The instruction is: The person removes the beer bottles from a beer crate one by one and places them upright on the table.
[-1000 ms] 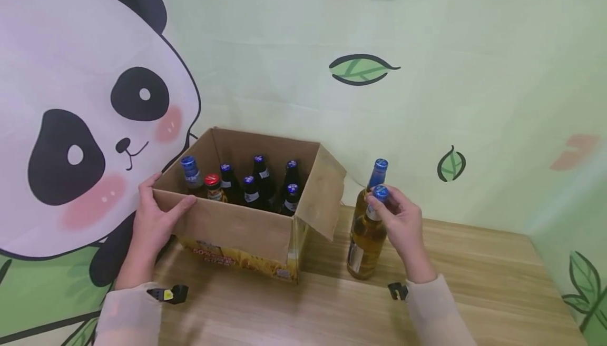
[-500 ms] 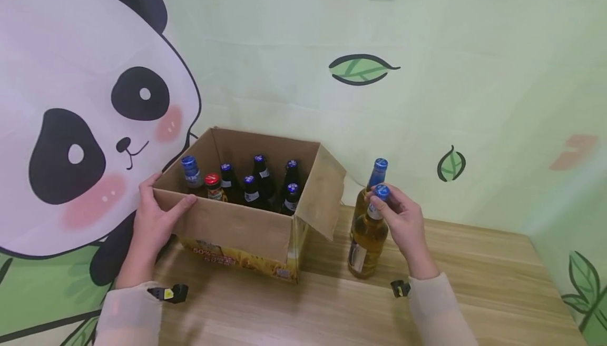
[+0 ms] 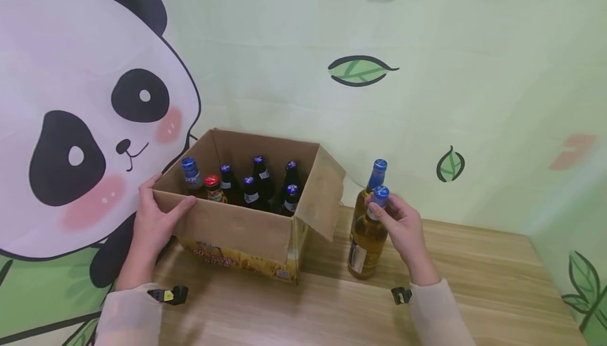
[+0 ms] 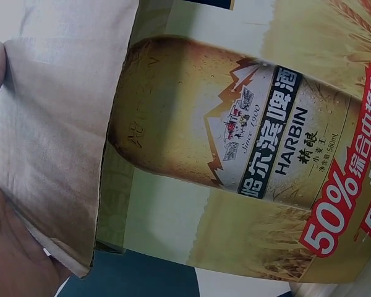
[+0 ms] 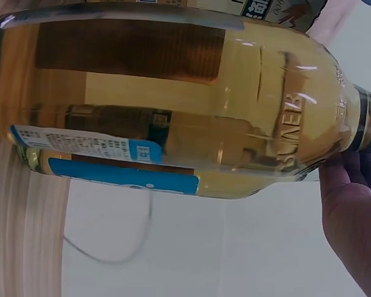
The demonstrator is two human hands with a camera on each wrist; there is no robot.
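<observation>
At the left corner of an open cardboard box, my left hand grips the rim, thumb over the front wall and fingers along the side. In the left wrist view the printed beer picture on the box fills most of the frame. My right hand pinches the neck of an amber glass beer bottle with a blue cap. This bottle stands upright near the box's right side. Right behind it is a second blue-necked beer bottle, partly hidden by the first one and the hand.
Inside the box stand several dark bottles with blue caps, a red-capped bottle and a clear, blue-capped bottle. A box flap sticks out towards the two bottles. The wooden table meets a printed wall cloth at its back edge.
My right hand and the bottle it pinches have shifted very slightly right. The left hand, the box and the bottles in it stay as they were.
</observation>
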